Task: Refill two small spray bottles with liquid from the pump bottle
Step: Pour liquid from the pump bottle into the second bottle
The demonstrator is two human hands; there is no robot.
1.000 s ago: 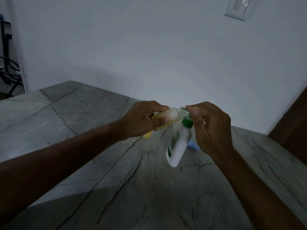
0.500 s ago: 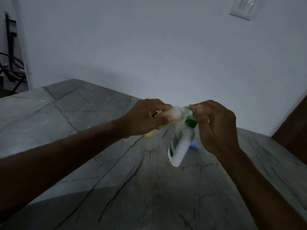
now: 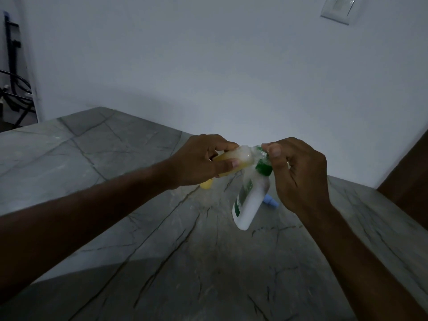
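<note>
Mid-fill on one spray bottle (image 3: 234,161): left hand (image 3: 196,161) has its fingers clamped round the yellowish bottle, held near-horizontal above the bench (image 3: 115,158), mouth up against the green pump head of the white pump bottle (image 3: 249,200). Right hand (image 3: 301,174) grips the pump top, thumb pressing on it, bottle body hanging tilted; foam at the joint suggests overflow risk. Next, I'd guess: ease off, cap it, swap to what looks like the blue bottle (image 3: 269,201) lying behind; bench edges are well away, plenty of room.
</note>
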